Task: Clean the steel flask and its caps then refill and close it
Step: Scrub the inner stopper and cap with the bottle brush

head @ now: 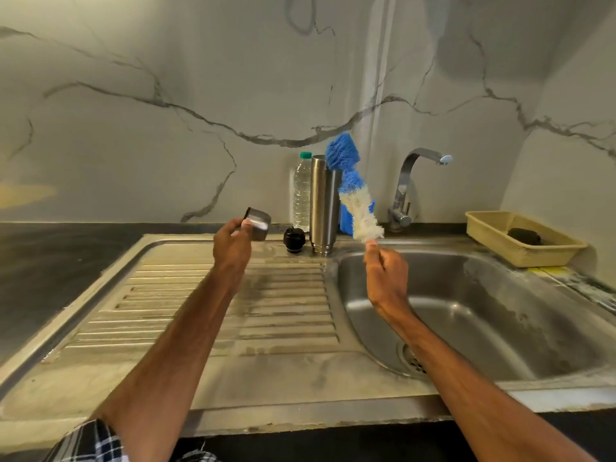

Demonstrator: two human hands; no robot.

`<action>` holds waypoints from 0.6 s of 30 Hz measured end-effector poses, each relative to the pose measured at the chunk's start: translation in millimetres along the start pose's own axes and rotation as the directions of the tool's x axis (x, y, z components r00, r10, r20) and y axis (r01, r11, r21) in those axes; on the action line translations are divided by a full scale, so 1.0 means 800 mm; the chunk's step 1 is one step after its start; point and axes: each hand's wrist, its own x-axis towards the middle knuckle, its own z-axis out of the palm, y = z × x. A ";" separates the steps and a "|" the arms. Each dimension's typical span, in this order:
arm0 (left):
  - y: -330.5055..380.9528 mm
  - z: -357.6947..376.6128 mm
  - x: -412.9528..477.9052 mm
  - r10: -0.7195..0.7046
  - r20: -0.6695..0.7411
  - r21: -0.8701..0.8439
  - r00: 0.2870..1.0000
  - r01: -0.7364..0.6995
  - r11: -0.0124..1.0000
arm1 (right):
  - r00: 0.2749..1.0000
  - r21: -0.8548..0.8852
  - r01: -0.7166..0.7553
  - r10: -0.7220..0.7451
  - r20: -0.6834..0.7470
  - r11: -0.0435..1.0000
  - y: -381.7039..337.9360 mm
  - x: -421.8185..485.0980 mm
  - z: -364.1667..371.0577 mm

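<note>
tall steel flask (322, 203): silver
steel cup cap (258, 220): silver
bristly bottle brush (351, 188): blue, white near end
round stopper cap (294, 239): black
wall (166, 78): pale, grey veins

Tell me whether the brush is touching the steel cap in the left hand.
Apart. Head view: the flask stands between the brush and the steel cap.
</note>
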 end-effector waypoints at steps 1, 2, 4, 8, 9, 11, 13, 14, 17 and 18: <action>-0.002 -0.002 0.001 -0.098 0.024 -0.104 0.995 0.100 0.989 | 1.000 -0.005 -0.011 0.011 0.009 1.000 0.004 -0.001 -0.001; -0.002 -0.004 0.002 -0.171 0.049 -0.185 0.984 0.177 0.967 | 1.000 -0.018 -0.017 0.017 0.018 1.000 0.007 -0.001 -0.003; -0.002 -0.001 0.002 -0.220 0.071 -0.216 0.973 0.230 0.949 | 1.000 -0.019 -0.021 0.021 0.020 1.000 0.010 0.000 -0.009; 0.005 0.010 -0.005 -0.218 0.097 -0.219 0.971 0.235 0.947 | 0.999 0.046 -0.048 0.047 0.005 0.998 0.010 0.003 -0.010; 0.004 0.011 -0.005 -0.211 0.112 -0.217 0.971 0.231 0.948 | 0.999 0.057 -0.053 0.053 0.003 0.997 0.010 0.004 -0.009; 0.002 0.014 -0.006 -0.202 0.135 -0.197 0.970 0.226 0.954 | 0.999 0.079 -0.052 0.052 -0.003 0.996 0.010 0.004 -0.008; -0.001 0.016 -0.002 -0.195 0.129 -0.171 0.972 0.216 0.961 | 0.999 0.088 -0.038 0.039 -0.009 0.995 0.010 0.004 -0.008; -0.002 0.017 0.001 -0.197 0.119 -0.163 0.973 0.215 0.963 | 0.999 0.089 -0.028 0.029 -0.013 0.996 0.009 0.003 -0.007; -0.007 0.019 0.022 -0.191 0.086 -0.081 0.978 0.198 0.977 | 0.999 0.110 -0.022 0.026 -0.033 0.994 0.009 0.005 -0.007; -0.007 0.019 0.029 -0.183 0.056 -0.023 0.982 0.184 0.983 | 0.999 0.113 -0.021 0.026 -0.038 0.993 0.009 0.006 -0.007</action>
